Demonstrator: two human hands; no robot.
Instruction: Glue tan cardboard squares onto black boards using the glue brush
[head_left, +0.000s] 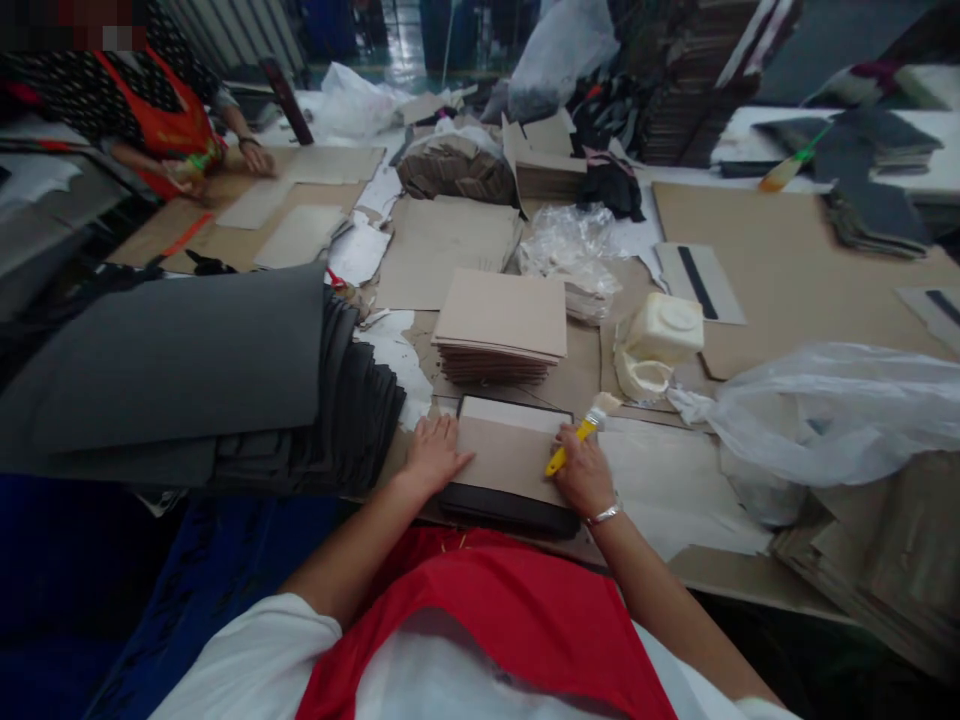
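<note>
Left hand point(433, 455) lying flat, fingers spread, pressing tan board point(504, 462) at near table point(795, 270) edge, right hand point(585, 478) gripping yellow-handled brush point(581, 433), no legible writing, dark cover point(510, 508) beneath partly hidden.

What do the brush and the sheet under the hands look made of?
The brush in the right hand: glossy yellow handle, probably plastic, with pale bristles. The sheet under the left hand: matte tan, stiff and flat, likely cardboard.
</note>
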